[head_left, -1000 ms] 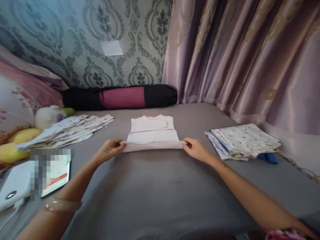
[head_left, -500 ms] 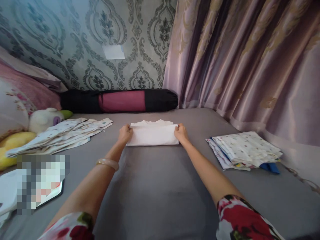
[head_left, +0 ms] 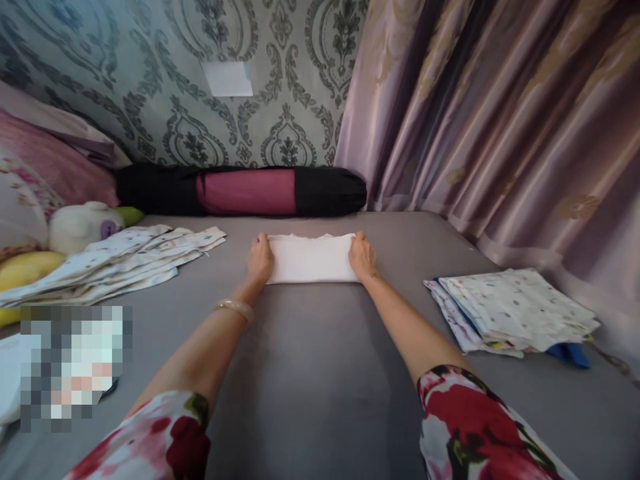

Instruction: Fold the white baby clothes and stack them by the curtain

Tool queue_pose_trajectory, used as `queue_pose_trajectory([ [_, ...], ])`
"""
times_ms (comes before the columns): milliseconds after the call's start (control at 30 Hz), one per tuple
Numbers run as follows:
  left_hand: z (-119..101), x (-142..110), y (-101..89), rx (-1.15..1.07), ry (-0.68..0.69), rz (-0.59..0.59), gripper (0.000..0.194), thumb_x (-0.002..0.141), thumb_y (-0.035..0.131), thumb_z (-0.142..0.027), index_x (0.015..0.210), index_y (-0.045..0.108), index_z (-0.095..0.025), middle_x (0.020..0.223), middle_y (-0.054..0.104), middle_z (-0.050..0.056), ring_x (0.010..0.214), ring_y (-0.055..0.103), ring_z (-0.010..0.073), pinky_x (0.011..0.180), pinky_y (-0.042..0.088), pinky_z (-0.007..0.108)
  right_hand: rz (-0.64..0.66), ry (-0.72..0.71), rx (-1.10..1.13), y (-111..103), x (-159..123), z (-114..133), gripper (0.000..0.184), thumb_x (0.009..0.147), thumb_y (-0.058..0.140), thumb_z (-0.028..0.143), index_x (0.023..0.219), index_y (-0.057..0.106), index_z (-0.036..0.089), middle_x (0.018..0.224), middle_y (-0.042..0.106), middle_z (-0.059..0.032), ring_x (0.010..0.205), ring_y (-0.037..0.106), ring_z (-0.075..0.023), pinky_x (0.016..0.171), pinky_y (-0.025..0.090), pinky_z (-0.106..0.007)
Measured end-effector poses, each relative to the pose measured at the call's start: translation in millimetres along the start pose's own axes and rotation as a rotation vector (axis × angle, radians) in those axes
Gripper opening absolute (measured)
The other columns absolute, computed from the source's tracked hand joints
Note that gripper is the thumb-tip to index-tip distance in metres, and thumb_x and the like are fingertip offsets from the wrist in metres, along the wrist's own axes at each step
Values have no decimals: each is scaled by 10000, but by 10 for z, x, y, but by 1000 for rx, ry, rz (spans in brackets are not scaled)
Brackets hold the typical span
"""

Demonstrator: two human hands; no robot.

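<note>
Straight ahead, the white garment [head_left: 311, 260] is lying folded on the grey sheet [head_left: 320, 373]; the left hand [head_left: 261, 259] and right hand [head_left: 363, 257] are gripping its upper layer's 2 far corners, exact pinch unclear. Folding is apparently underway, next calling for matched edges.

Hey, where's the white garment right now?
In the head view, the white garment is near the middle, its far corners held by the left hand and right hand, in front of the black and pink roll.

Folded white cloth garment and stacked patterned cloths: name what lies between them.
The head view shows the right hand, gripping the garment, then grey fabric sheet.
</note>
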State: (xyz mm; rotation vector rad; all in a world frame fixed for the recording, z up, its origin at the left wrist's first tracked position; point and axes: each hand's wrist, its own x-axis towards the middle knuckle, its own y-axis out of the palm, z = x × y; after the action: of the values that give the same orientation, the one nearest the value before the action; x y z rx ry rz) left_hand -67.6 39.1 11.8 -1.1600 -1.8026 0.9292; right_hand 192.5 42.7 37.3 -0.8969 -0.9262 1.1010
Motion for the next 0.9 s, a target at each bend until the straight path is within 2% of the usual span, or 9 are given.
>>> queue_pose_trajectory([
  [200,-21,75,51,-18,-18,33,400,965,256,-259,1272,487,-148,1186,581,223,1038,624,340,818,448,422,6,11,-16,85,92,2,306,1032,250,256,1191,485,144,1190,603,-176,1036,634,-256,838,454,-357],
  [467,-36,131,103,72,-10,14,366,941,254,-205,1206,500,-143,1164,579,219,1005,628,333,809,481,447,14,63,-18,185,166,-82,327,1030,261,276,1193,503,128,1194,602,-187,1054,628,-257,855,455,-361],
  [633,-24,103,146,66,-29,14,347,919,304,-196,1192,498,-105,1192,544,262,1031,614,363,816,483,480,15,109,-4,239,164,-103,327,1018,316,290,1177,538,111,1151,623,-205,1067,625,-281,877,456,-391],
  [833,7,152,134,-44,-144,16,323,918,367,-259,1169,498,-102,1209,557,258,1092,593,358,873,468,456,-11,206,55,310,232,-153,339,987,384,321,1176,575,113,1178,620,-204,1090,615,-307,880,463,-435],
  [900,45,191,112,-67,-195,34,330,911,401,-282,1164,506,-98,1190,574,255,1120,578,363,892,463,457,37,210,82,279,280,-189,320,973,416,319,1144,604,125,1164,634,-192,1085,618,-296,874,464,-413],
])
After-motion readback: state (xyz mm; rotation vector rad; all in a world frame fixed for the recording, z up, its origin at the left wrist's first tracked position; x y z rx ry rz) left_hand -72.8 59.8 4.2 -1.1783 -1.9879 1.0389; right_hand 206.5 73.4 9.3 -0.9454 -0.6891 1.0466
